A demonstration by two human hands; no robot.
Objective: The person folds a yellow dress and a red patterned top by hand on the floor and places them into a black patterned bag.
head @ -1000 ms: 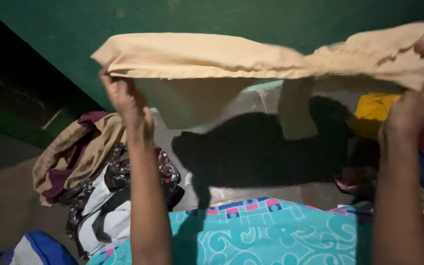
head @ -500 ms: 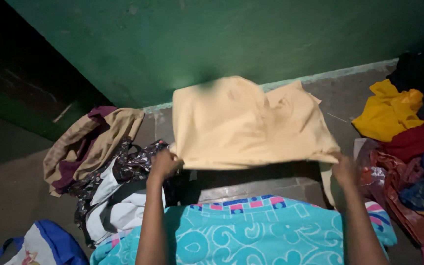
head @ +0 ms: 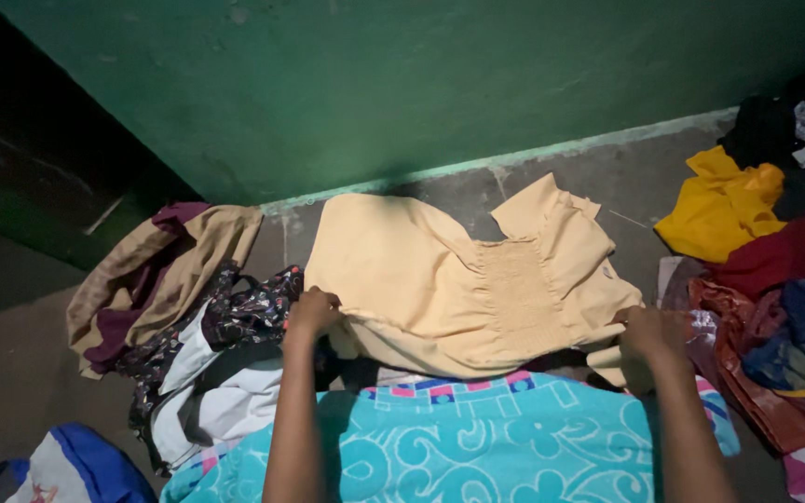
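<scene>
— Cream-coloured cloth, is that what lies spread out there?

— Yes, a pale yellow-cream garment lies flat on the grey floor, just in front of the green wall. A gathered, ruched panel runs across its middle, and one corner folds up toward the wall.

— Where are the hands on it?

— Both are at its near edge. The left hand is closed on the near left corner, fingers curled around the fabric. The right hand is closed on the near right corner, where the cloth bunches under the fingers. The garment stretches away from both hands toward the wall, so it sits between them and beyond them.

— Does it touch anything else?

— Its near edge overlaps a turquoise patterned cloth with a pink and blue border, which fills the bottom of the view between the two forearms.

— And to the sides?

— Left of the garment is a heap: a tan and maroon piece, then a dark printed fabric just beside the left hand, with white cloth below it. A blue and white bag sits in the bottom left corner. Right of the garment is another pile, with a yellow garment, a dark red one and more mixed colours near the right hand.
</scene>
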